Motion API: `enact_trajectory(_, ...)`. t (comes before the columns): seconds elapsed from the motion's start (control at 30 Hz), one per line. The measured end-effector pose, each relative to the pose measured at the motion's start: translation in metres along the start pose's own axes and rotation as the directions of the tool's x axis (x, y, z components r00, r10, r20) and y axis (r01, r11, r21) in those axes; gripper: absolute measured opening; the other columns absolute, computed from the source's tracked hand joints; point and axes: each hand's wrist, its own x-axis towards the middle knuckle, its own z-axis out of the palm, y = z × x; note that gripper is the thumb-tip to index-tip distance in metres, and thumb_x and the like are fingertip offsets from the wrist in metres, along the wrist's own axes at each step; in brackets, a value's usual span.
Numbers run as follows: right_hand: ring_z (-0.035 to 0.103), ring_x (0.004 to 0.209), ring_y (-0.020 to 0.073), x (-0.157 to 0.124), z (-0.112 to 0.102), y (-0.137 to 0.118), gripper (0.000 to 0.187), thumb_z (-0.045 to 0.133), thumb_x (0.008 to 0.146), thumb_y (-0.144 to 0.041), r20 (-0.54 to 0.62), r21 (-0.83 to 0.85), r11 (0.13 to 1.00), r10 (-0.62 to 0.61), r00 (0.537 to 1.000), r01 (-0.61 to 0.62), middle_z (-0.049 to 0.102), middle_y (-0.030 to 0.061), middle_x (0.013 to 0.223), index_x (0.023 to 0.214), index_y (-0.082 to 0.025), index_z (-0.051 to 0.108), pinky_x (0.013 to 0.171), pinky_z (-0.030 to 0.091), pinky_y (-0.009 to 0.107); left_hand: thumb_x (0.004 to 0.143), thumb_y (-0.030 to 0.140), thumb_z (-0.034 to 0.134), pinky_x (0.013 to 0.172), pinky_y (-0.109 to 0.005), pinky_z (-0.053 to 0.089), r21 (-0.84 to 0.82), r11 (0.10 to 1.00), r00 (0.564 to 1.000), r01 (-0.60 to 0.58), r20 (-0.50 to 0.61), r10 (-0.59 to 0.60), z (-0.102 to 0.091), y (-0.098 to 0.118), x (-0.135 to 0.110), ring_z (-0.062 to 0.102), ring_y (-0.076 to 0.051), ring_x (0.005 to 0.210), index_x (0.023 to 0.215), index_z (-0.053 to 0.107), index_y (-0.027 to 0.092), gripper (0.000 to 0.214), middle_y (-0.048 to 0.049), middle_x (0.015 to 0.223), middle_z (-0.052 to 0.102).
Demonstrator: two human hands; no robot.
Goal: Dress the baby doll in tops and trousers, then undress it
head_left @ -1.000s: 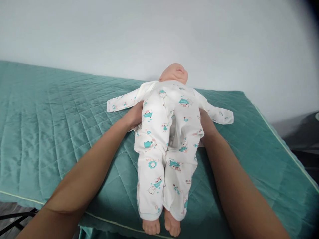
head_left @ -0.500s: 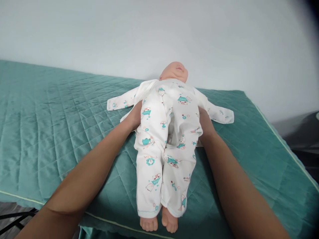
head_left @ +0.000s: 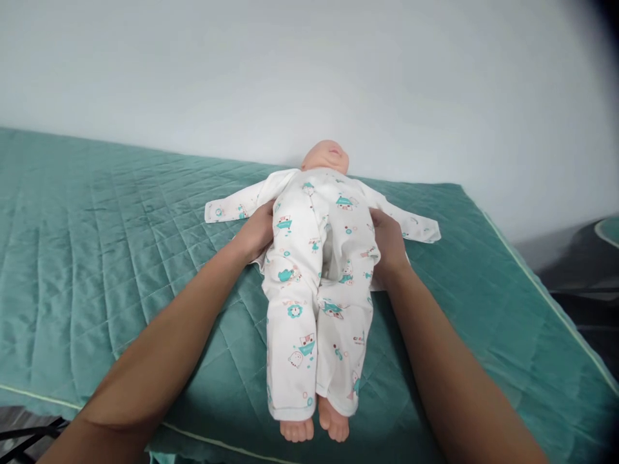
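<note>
A baby doll [head_left: 325, 156] lies on its back, dressed in white printed clothes. The long-sleeved top [head_left: 235, 201] has its sleeves spread to both sides. Printed trousers [head_left: 296, 283] cover the legs, and bare feet [head_left: 296, 430] stick out of the cuffs. At the doll's left-hand side in view, my left hand [head_left: 260, 231] touches the clothing at the waist. My right hand [head_left: 388, 241] is at the opposite side of the waist. The fingers of both hands are tucked behind the fabric, so their grip is hidden.
A green quilted cover [head_left: 145, 258] with a pale-edged border lies beneath the doll. Behind it rises a plain light wall [head_left: 242, 77]. Dark metal legs [head_left: 29, 438] show at the lower left. Part of a round green-topped object [head_left: 610, 231] stands at the far right.
Both hands have drawn partly out from under the doll's sides, showing more of their backs. The doll and bed appear slightly shifted in view as the camera moved.
</note>
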Motion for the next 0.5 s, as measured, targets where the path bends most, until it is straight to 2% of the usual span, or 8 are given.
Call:
enact_trajectory(0.07, 0.07, 0.087, 0.0248, -0.001, 0.0, 0.002, 0.025, 0.065, 0.079, -0.035, -0.035, 0.08, 0.995, 0.056, 0.998, -0.054, 0.078, 0.0086, 0.095, 0.093, -0.017, 0.073, 0.082, 0.056, 0.04, 0.08, 0.038, 0.064, 0.1, -0.044, 0.053, 0.028, 1.0, 1.0, 0.01, 0.008, -0.01, -0.003, 0.001, -0.001, 0.069, -0.029, 0.107, 0.103, 0.073, 0.018, 0.032, -0.008, 0.11, 0.077)
enact_trajectory(0.13, 0.07, 0.081, 0.0228, -0.001, -0.004, 0.004, 0.024, 0.064, 0.08, -0.033, -0.125, 0.046, 0.998, 0.052, 0.991, -0.047, 0.078, 0.0078, 0.092, 0.097, -0.018, 0.071, 0.081, 0.056, 0.039, 0.081, 0.032, 0.061, 0.097, -0.042, 0.053, 0.121, 0.993, 0.998, -0.007, -0.062, 0.014, -0.006, -0.001, 0.001, 0.068, -0.027, 0.104, 0.104, 0.072, 0.017, 0.029, -0.0082, 0.111, 0.076)
enact_trajectory(0.23, 0.069, 0.079, 0.0207, 0.001, -0.01, 0.003, 0.019, 0.062, 0.083, -0.03, -0.286, -0.097, 0.993, -0.089, 0.954, 0.063, 0.076, 0.0048, 0.086, 0.098, -0.02, 0.07, 0.083, 0.055, 0.039, 0.088, 0.033, 0.055, 0.092, -0.038, 0.052, 0.288, 0.957, 0.968, -0.046, -0.225, 0.115, -0.01, -0.002, 0.007, 0.068, -0.024, 0.099, 0.103, 0.07, 0.018, 0.026, -0.0072, 0.106, 0.077)
enact_trajectory(0.3, 0.069, 0.084, 0.0198, 0.008, -0.01, -0.003, 0.017, 0.061, 0.085, -0.032, -0.319, -0.117, 0.981, -0.184, 0.93, 0.154, 0.075, 0.0045, 0.089, 0.094, -0.021, 0.07, 0.085, 0.055, 0.037, 0.092, 0.035, 0.053, 0.093, -0.036, 0.05, 0.419, 0.899, 0.937, -0.126, -0.246, 0.247, -0.013, 0.0, 0.013, 0.067, -0.022, 0.097, 0.1, 0.069, 0.02, 0.024, -0.0061, 0.102, 0.076)
enact_trajectory(0.4, 0.067, 0.093, 0.0193, 0.027, 0.0, -0.016, 0.016, 0.064, 0.084, -0.035, -0.231, -0.015, 0.971, -0.235, 0.944, 0.238, 0.074, 0.0055, 0.097, 0.09, -0.021, 0.07, 0.089, 0.054, 0.036, 0.095, 0.036, 0.053, 0.1, -0.039, 0.046, 0.585, 0.754, 0.9, -0.299, -0.089, 0.426, -0.017, 0.005, 0.026, 0.063, -0.023, 0.103, 0.094, 0.069, 0.021, 0.022, -0.0065, 0.103, 0.074)
enact_trajectory(0.5, 0.066, 0.1, 0.0194, 0.048, 0.012, -0.024, 0.018, 0.067, 0.083, -0.038, -0.051, 0.089, 0.967, -0.233, 0.971, 0.237, 0.073, 0.0062, 0.106, 0.085, -0.021, 0.067, 0.095, 0.05, 0.036, 0.096, 0.035, 0.053, 0.112, -0.042, 0.039, 0.607, 0.669, 0.872, -0.428, 0.085, 0.481, -0.023, 0.008, 0.039, 0.058, -0.024, 0.119, 0.094, 0.068, 0.023, 0.019, -0.0065, 0.113, 0.072)
